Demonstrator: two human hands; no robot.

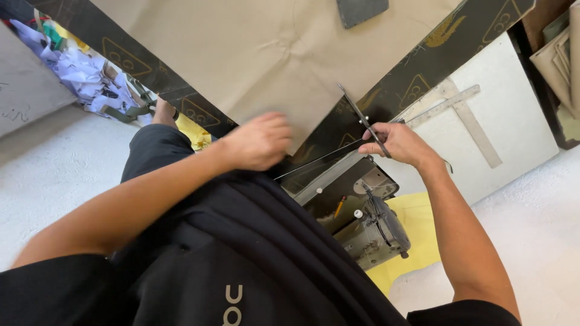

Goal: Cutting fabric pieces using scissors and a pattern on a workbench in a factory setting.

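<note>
A large sheet of brown paper (260,48) lies on a dark table (423,54) with gold patterns. My left hand (257,142) rests on the near edge of the paper, fingers curled, blurred by motion. My right hand (399,143) grips a pair of long scissors (362,118), whose blades point up along the paper's right edge. A thin dark line runs from the scissors toward the paper's near corner.
A metal L-square ruler (465,115) lies on a white board (501,121) at right. A grey sewing machine (371,226) sits below the table on yellow fabric (417,223). A heap of fabric scraps (78,72) is at far left. A dark piece (360,10) rests on the paper's top.
</note>
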